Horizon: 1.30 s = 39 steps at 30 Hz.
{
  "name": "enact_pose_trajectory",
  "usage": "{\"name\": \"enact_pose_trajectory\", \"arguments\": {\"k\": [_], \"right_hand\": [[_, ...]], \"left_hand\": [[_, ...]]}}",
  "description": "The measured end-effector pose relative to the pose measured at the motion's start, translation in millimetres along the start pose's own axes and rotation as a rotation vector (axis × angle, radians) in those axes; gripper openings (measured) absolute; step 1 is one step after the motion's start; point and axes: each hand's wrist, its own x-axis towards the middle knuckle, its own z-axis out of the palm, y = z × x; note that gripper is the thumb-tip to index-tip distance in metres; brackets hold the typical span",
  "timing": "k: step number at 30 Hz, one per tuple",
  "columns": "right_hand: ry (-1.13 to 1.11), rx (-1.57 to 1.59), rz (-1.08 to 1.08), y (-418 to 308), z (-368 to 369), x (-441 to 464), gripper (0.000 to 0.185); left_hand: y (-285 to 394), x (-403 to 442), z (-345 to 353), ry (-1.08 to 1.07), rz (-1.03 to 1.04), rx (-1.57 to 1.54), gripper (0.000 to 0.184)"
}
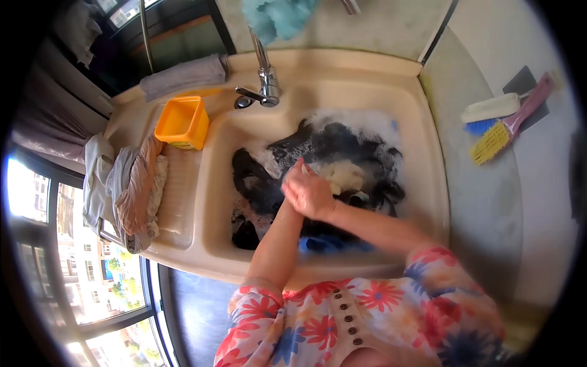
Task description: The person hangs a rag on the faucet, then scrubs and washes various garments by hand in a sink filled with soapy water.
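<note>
Before you, a glossy metal tap (268, 85), smooth pale sink (433, 183), shiny yellow plastic tub (182, 122) left, and soft matt cloths (129, 189) further left.

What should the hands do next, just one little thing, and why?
I'd open the hands and lower them onto the pale bundle. They look pressed together above the wash, and that bundle sits right beside them, on top of the soaked dark clothes, so it's probably the easiest piece to take.

Left hand (298, 166): mostly hidden behind right hand (313, 194). Teal item (280, 18): cropped, top edge. Dark laundry (333, 142): partly suds-covered.
</note>
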Motion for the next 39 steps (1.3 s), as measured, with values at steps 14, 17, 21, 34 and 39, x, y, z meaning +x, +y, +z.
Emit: {"name": "enact_pose_trajectory", "arguments": {"k": [14, 17, 21, 34, 39], "right_hand": [[0.360, 0.877, 0.920, 183, -77, 31, 0.033], [-0.049, 0.788, 1.039, 195, -60, -15, 0.033], [-0.642, 0.328, 0.189, 111, -55, -34, 0.029], [-0.252, 0.353, 0.347, 3, -8, 17, 0.018], [-0.218, 0.055, 0.586, 68, 28, 23, 0.022]], "left_hand": [[64, 54, 45, -0.465, -0.323, 2.152, 0.051], [72, 73, 24, -0.342, -0.503, 1.221, 0.031], [78, 74, 31, -0.242, -0.662, 0.475, 0.026], [24, 74, -60, -0.444, -0.868, -0.251, 0.029], [30, 34, 39, 0.278, -0.681, 0.556, 0.027]]}}
